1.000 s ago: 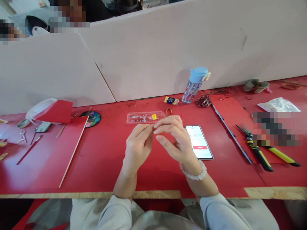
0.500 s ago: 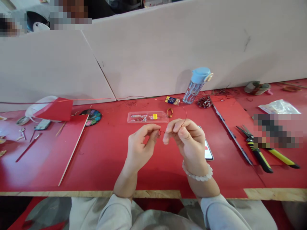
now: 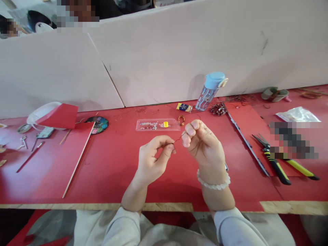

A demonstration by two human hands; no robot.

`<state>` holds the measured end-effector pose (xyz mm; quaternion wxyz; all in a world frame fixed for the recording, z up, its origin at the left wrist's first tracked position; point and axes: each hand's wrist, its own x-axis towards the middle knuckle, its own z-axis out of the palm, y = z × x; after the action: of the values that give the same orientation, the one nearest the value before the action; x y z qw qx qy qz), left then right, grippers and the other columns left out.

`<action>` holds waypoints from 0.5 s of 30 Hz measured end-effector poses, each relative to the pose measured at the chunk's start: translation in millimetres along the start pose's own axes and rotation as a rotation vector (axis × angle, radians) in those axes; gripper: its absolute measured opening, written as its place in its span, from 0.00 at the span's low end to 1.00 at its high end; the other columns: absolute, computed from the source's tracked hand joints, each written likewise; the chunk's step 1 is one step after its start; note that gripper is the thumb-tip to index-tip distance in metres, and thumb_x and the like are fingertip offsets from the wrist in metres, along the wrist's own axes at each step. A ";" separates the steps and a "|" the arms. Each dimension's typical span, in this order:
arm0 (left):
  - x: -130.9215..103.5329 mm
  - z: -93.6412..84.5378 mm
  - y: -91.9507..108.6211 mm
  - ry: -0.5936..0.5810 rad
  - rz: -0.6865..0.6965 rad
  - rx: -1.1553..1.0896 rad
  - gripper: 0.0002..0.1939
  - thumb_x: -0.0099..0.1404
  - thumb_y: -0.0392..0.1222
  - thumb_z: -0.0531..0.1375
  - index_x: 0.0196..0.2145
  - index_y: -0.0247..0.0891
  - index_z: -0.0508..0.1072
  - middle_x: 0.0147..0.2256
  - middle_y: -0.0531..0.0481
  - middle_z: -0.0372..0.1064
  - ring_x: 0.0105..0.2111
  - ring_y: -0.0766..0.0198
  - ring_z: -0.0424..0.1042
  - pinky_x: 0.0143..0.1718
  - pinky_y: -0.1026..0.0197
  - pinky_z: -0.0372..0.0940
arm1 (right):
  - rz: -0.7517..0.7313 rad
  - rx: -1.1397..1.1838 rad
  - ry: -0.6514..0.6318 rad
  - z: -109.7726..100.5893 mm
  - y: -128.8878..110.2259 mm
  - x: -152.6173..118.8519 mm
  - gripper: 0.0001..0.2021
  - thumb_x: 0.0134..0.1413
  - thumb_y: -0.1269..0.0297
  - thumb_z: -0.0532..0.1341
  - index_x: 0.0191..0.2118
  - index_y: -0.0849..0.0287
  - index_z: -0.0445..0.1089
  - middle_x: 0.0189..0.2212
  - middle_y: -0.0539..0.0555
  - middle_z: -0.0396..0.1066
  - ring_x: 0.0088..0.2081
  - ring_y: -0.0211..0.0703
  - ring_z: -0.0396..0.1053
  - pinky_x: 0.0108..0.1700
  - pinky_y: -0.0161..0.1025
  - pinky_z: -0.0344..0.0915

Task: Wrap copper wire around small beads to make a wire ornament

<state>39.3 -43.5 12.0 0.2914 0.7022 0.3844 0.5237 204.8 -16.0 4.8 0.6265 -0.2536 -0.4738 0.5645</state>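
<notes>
A thin dark red cord (image 3: 178,139) runs between my two hands above the red table. My left hand (image 3: 155,157) pinches it between thumb and forefinger, and a short bit shows at the fingertips. Higher and to the right, my right hand (image 3: 205,141) grips the cord with thumb and fingers, its palm turned partly toward me; a loose end curls up above the fingertips. A white bead bracelet (image 3: 214,186) circles the right wrist. Just beyond my hands lies a clear plastic tray (image 3: 159,129) with small beads and a yellow piece (image 3: 165,124).
A blue-lidded bottle (image 3: 208,90) stands by the white partition (image 3: 164,51). To the right lie yellow-black pliers (image 3: 278,171) and a red board (image 3: 246,126). Another board (image 3: 64,150), a paint palette (image 3: 101,125) and small tools are left. A gold ring-shaped item (image 3: 181,120) sits beside the tray.
My right hand has moved slightly right and up, turning its palm. The cord between the hands now looks straighter and longer. My left hand has shifted slightly right.
</notes>
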 end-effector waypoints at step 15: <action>6.5 -9.5 2.8 -0.044 -0.025 0.009 0.04 0.69 0.33 0.60 0.39 0.40 0.74 0.27 0.57 0.74 0.25 0.72 0.74 0.27 0.73 0.66 | -0.080 -0.202 -0.041 8.5 -1.9 -3.0 0.12 0.56 0.52 0.70 0.34 0.55 0.75 0.31 0.51 0.75 0.33 0.41 0.73 0.37 0.40 0.73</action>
<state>31.9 -39.4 20.2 0.3031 0.7100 0.3887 0.5028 198.5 -21.1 9.1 0.6099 -0.2848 -0.5507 0.4935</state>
